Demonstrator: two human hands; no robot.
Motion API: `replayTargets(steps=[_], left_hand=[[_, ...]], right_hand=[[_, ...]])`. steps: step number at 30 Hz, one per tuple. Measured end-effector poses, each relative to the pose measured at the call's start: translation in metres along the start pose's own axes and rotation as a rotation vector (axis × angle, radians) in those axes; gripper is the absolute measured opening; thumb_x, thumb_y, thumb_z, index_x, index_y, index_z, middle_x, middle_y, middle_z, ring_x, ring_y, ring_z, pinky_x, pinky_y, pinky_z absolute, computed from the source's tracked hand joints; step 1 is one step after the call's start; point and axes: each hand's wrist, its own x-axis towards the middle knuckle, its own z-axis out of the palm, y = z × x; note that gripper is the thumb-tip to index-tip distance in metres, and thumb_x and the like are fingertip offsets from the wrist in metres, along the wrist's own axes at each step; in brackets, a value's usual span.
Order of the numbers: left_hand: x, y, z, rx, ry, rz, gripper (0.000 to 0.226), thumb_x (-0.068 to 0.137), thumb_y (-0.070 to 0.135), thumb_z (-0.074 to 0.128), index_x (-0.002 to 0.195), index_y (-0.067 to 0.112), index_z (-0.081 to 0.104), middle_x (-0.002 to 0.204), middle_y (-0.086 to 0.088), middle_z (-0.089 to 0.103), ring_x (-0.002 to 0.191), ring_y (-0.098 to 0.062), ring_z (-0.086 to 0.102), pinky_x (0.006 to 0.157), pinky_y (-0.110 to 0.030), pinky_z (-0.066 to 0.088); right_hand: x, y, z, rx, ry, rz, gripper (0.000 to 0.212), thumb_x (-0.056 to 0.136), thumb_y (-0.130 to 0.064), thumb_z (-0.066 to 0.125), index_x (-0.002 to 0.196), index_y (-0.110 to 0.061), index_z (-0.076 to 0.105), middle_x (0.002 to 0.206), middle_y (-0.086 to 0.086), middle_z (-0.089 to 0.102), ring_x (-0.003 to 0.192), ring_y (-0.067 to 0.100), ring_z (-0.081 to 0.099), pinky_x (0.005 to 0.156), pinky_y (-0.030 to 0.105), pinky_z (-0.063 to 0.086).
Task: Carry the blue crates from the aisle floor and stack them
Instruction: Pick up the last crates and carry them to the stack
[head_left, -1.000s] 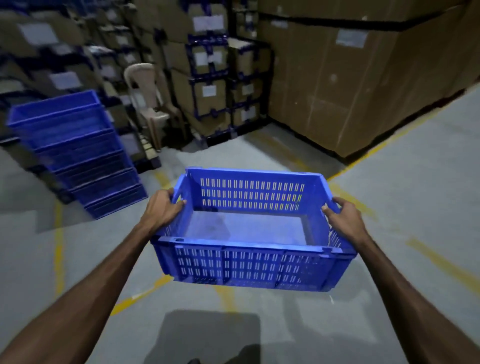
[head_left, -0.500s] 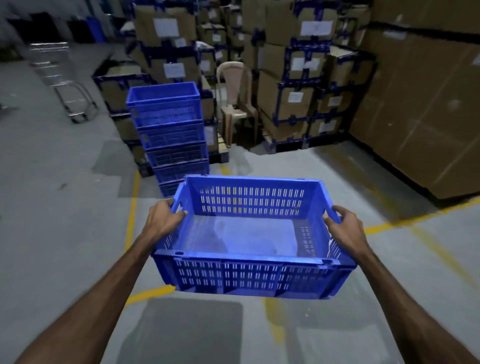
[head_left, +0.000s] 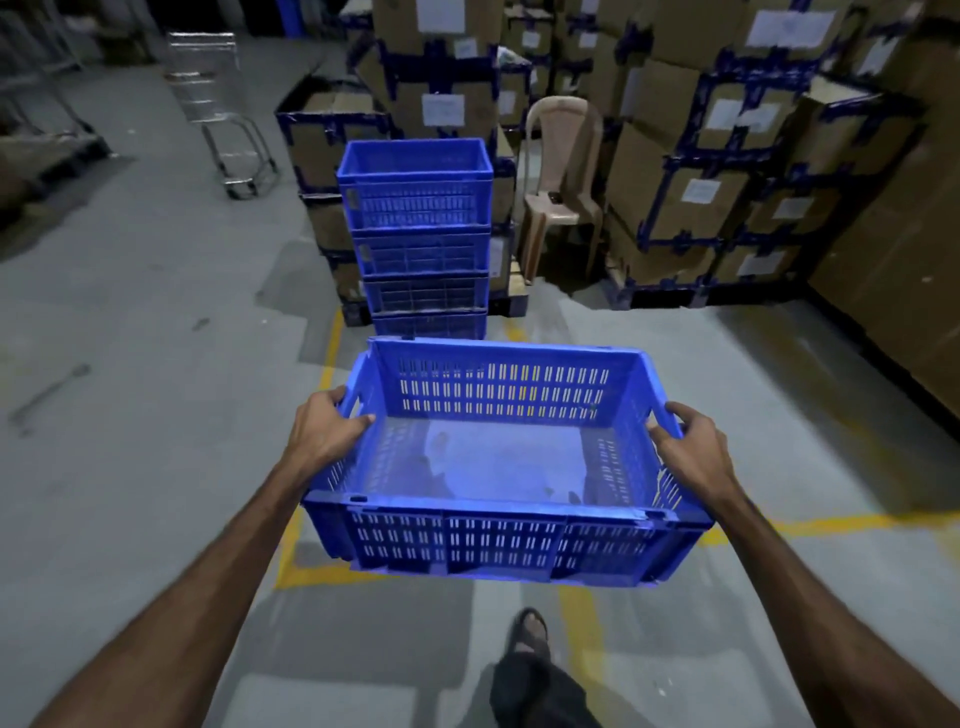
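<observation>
The person is holding one crate (head_left: 498, 467) in mid-air, at 6 o'clock of the view, above the floor (head_left: 130, 389). The left hand (head_left: 324, 431) is curling over the rim at the crate's 9 o'clock end, thumb inside and fingers going round the outside. The right hand (head_left: 685, 449) is gripping the rim at the 3 o'clock end in the same way.

The crate is looking empty, with slotted walls and a thick rim, so it is probably light and stiff, and unlikely to flex or crack under a two-handed carry. The smooth plastic could be a little slippery. The two short ends, where the hands are sitting now, seem the right places to take hold, since they are keeping the load level.

The stack (head_left: 423, 234) is standing at 12 o'clock, well apart from the carried crate, in front of the boxes (head_left: 701, 192) and just beside a chair (head_left: 563, 176).

The carried crate is hiding the foot of the stack, so the number of crates in it cannot be told for sure. The fingertips outside the crate walls are out of sight. Only one sandalled foot (head_left: 527, 631) is showing. The labels on the boxes are too blurred to read, and the dim light is leaving the far aisle hard to make out.
</observation>
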Motion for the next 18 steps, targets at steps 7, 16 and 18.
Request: replayTargets(steps=[7,16,18], left_hand=[[0.085,0.019,0.005,0.003,0.051,-0.059,0.028,0.08,0.028,0.079,0.106,0.02,0.074,0.093,-0.002,0.078,0.084,-0.022,0.074,0.08,-0.037,0.059],[0.182,0.063,-0.006,0.025,0.162,-0.098,0.02,0.081,0.028,0.08,0.097,0.024,0.069,0.093,-0.002,0.076,0.086,-0.024,0.071,0.084,-0.039,0.057],[0.2,0.066,-0.01,0.014,0.184,-0.107,0.025,0.079,0.031,0.079,0.101,0.021,0.072,0.094,-0.001,0.076,0.086,-0.024,0.072,0.084,-0.039,0.058]], right_hand=[[0.12,-0.036,0.036,0.037,-0.073,-0.035,0.055,0.094,-0.035,0.066,0.145,-0.017,0.057,0.122,0.016,0.072,0.103,0.034,0.072,0.088,0.038,0.054],[0.252,-0.118,0.062,0.015,-0.12,-0.128,0.054,0.096,-0.033,0.066,0.146,-0.016,0.055,0.131,0.013,0.068,0.101,0.033,0.072,0.086,0.042,0.059],[0.273,-0.134,0.07,0.016,-0.127,-0.144,0.055,0.094,-0.036,0.066,0.145,-0.019,0.055,0.131,0.012,0.069,0.102,0.033,0.072,0.09,0.05,0.06]])
